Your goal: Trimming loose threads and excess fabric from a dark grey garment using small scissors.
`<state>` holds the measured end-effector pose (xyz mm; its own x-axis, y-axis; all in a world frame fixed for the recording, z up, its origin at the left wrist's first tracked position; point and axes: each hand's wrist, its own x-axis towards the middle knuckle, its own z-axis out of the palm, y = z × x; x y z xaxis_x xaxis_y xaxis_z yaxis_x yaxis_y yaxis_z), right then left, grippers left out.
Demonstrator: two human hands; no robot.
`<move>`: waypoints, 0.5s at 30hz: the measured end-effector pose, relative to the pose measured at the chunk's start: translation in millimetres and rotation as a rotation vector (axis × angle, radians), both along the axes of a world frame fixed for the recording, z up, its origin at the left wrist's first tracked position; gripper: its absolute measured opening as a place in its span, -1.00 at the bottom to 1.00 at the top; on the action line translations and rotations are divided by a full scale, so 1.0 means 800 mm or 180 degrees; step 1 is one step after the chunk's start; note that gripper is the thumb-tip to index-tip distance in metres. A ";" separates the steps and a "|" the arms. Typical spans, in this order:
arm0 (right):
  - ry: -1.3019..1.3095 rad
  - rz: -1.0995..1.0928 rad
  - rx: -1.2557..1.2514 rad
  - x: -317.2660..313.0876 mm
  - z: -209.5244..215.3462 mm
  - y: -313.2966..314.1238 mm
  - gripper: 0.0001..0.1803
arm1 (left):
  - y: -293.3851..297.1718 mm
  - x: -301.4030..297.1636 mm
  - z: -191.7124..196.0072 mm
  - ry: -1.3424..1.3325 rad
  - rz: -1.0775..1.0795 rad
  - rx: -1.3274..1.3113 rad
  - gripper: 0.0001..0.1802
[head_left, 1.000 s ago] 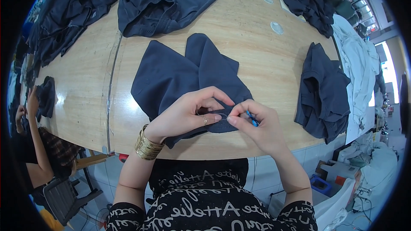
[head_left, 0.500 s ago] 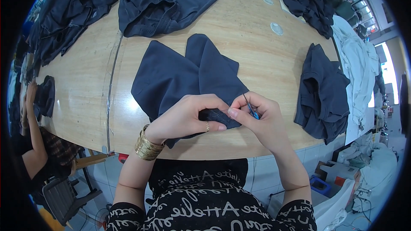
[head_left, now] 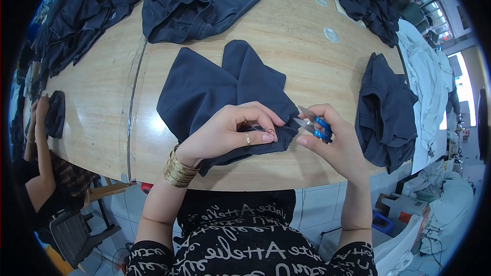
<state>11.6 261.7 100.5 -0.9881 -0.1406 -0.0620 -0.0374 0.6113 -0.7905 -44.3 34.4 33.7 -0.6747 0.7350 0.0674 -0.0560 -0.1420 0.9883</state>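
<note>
A garment workshop: dark garments (head_left: 199, 0) heaped on a long wooden worktable (head_left: 302, 36), another worker (head_left: 38, 174) alongside

I work at a pale wooden table (head_left: 102, 102) with a metal seam, above a white tiled floor (head_left: 317, 209), a grey chair (head_left: 71, 232) at my left, and bright daylight, perhaps a window (head_left: 463, 89), at right.
</note>
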 end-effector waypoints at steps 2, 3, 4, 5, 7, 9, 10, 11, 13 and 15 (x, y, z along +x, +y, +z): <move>0.0070 0.0204 0.0174 0.004 0.000 0.009 -0.68 | 0.001 -0.001 0.001 -0.0020 0.0006 0.0015 -0.88; 0.0141 0.0401 0.0345 0.006 -0.001 0.011 -0.66 | 0.001 -0.001 0.001 -0.0039 0.0006 0.0026 -0.87; 0.0138 0.0408 0.0346 0.007 0.000 0.011 -0.66 | 0.001 -0.001 0.001 -0.0042 0.0013 0.0027 -0.87; 0.0242 0.0628 0.0590 0.009 0.004 0.011 -0.66 | 0.000 -0.002 0.001 -0.0045 0.0007 0.0013 -0.87; 0.0344 0.0852 0.0834 0.010 0.004 0.010 -0.66 | 0.000 -0.002 0.002 -0.0052 0.0004 -0.0001 -0.87; 0.0615 0.1023 0.1165 0.008 0.000 0.007 -0.69 | 0.001 -0.001 0.001 -0.0030 0.0028 0.0039 -0.87; 0.0612 0.1025 0.1167 0.008 0.000 0.006 -0.69 | 0.001 -0.001 0.000 -0.0033 0.0028 0.0042 -0.87; 0.0644 0.1083 0.1241 0.007 0.001 0.004 -0.69 | 0.001 -0.001 0.000 -0.0039 0.0031 0.0029 -0.86; 0.0675 0.1148 0.1315 0.004 0.002 0.000 -0.69 | 0.001 -0.001 0.000 -0.0048 0.0040 0.0017 -0.86; 0.0740 0.1281 0.1494 0.003 0.004 -0.003 -0.69 | 0.000 -0.001 0.004 -0.0015 -0.0016 -0.0078 -0.86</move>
<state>13.7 259.5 103.9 -0.8591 -0.5118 0.0019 -0.4725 0.7916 -0.3874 -45.3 34.4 36.6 -0.6713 0.7397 0.0461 -0.0614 -0.1175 0.9912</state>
